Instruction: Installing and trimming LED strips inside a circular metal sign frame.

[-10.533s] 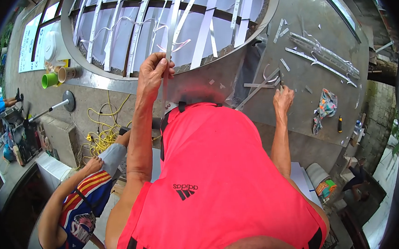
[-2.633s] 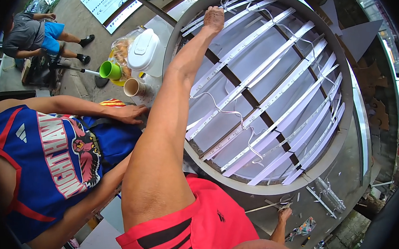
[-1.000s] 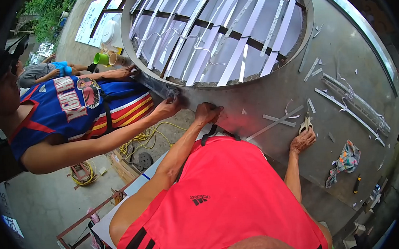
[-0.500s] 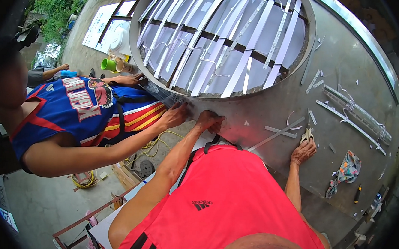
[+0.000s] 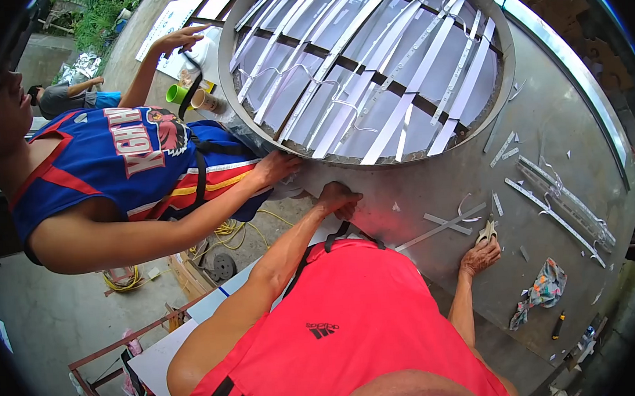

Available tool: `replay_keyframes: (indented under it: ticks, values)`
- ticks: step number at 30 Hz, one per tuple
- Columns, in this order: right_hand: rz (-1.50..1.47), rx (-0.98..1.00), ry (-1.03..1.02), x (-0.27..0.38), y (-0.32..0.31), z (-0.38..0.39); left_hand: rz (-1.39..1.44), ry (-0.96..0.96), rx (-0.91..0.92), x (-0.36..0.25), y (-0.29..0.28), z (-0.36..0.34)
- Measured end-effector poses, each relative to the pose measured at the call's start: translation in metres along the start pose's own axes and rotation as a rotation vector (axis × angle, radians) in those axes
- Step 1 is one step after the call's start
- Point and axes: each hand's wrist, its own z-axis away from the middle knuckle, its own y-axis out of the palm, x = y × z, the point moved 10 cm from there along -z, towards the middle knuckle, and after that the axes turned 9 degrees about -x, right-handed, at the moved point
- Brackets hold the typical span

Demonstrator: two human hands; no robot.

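Note:
My left hand (image 5: 340,199) rests at the near edge of the grey metal table (image 5: 405,184), its fingers curled; whether anything is in them is hidden. To the right, my right hand (image 5: 479,257) lies on the table, closed around a beige scissors-like tool (image 5: 488,232) that points away from me. Just left of the tool are thin pale strips (image 5: 444,224), two of them crossed. Beyond both hands stands a large round metal frame (image 5: 509,89), with white LED strips (image 5: 400,115) and wires laid across its inside.
A co-worker (image 5: 138,159) in a blue jersey stands at my left, one hand at the table edge, the other raised. Green (image 5: 176,94) and brown cups (image 5: 208,101) sit by the frame. Rightward lie clear strips (image 5: 568,202), a patterned cloth (image 5: 540,293) and a cutter knife (image 5: 558,326).
The co-worker's far hand has risen from beside the round frame into the air. My hands hold nearly the same places; the view has shifted slightly.

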Motion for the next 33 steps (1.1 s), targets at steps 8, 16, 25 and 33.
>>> replay_keyframes:
  ticks: [8,16,25,33]
  values:
    - [0.004,-0.009,0.007,-0.0005,-0.0025,0.0012,0.006,0.026,-0.002,-0.0002,-0.0022,0.0021]
    - [0.006,-0.001,0.026,-0.0036,0.0005,0.0025,-0.02,0.028,-0.013,-0.0003,-0.002,-0.0004]
    - [0.025,-0.017,0.004,-0.004,0.0023,0.0036,-0.028,0.025,0.007,0.001,-0.0025,-0.0015]
    - [0.025,-0.014,0.001,-0.0016,0.0018,0.003,-0.038,0.034,0.003,0.0,-0.004,-0.0041]
